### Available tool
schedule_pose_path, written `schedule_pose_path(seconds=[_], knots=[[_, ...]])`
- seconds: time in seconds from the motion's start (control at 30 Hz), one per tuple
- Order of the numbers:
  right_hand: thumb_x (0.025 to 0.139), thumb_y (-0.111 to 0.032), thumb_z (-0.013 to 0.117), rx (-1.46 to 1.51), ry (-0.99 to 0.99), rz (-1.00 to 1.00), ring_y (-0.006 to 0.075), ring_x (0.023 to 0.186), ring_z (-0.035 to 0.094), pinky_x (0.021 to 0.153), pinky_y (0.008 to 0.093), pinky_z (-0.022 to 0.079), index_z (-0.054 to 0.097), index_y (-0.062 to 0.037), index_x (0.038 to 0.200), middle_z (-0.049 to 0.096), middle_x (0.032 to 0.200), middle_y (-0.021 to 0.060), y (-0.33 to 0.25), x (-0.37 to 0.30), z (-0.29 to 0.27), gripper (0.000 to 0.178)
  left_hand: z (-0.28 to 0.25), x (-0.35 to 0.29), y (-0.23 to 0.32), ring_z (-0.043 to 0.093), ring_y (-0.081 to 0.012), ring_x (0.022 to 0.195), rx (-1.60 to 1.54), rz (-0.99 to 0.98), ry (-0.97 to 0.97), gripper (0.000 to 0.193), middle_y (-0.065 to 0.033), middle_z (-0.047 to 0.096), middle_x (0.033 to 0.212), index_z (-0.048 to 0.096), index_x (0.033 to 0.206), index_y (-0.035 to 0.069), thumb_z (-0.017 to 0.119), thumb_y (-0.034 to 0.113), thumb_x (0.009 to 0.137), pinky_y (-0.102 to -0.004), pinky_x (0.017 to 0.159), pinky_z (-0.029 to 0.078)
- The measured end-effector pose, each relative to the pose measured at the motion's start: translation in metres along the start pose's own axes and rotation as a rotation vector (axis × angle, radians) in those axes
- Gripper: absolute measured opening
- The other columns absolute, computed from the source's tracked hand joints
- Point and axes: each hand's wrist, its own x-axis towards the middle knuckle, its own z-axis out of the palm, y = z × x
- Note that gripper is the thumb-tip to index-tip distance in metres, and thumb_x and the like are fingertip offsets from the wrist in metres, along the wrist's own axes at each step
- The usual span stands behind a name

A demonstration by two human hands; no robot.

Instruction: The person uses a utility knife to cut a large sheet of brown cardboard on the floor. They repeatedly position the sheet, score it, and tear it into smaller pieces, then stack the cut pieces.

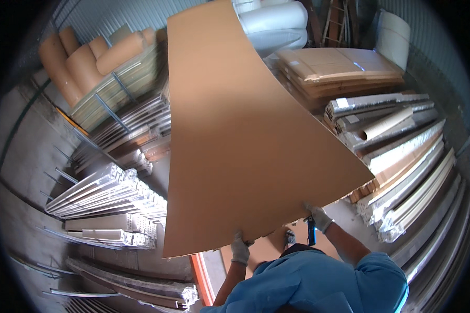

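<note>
A large brown cardboard sheet (235,135) stretches out in front of me, its near edge close to my body and its far end high in the view. My left hand (240,249), in a pale glove, is closed on the near edge. Further right along that edge, my gloved right hand (321,219) also grips the sheet. A slim black object with some blue (311,231) shows beside the right hand; its kind is unclear. The fingertips of both hands are partly hidden by the sheet.
Wrapped bundles of long profiles (109,193) lie on racks at the left; more long bundles (397,193) lie at the right. Flat cardboard stacks (344,65) and white rolls (274,18) stand behind, brown rolls (83,68) far left. An orange-red strip (200,279) runs near my left arm.
</note>
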Motion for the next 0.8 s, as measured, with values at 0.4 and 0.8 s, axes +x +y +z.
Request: schedule_pose_path(seconds=[0.4, 0.8], knots=[[0.089, -0.041, 0.065, 0.182, -0.108, -0.047, 0.0100, 0.054, 0.051, 0.048, 0.0246, 0.043, 0.062, -0.0121, 0.098, 0.057, 0.076, -0.0011, 0.065, -0.182, 0.031, 0.030, -0.099, -0.151, 0.019, 0.062, -0.0156, 0.072, 0.021, 0.287, -0.168, 0.035, -0.0025, 0.064, 0.095, 0.058, 0.115, 0.011, 0.060, 0.037, 0.092, -0.0299, 0.051, 0.049], [0.084, -0.040, 0.071, 0.196, -0.056, -0.175, 0.0119, 0.048, 0.052, 0.045, 0.0258, 0.047, 0.062, -0.0089, 0.096, 0.060, 0.076, 0.0017, 0.092, -0.349, -0.073, 0.035, -0.083, -0.345, -0.056, 0.062, -0.0152, 0.073, 0.007, 0.325, -0.148, 0.041, -0.0036, 0.065, 0.097, 0.058, 0.116, 0.009, 0.062, 0.041, 0.091, -0.0300, 0.053, 0.049]])
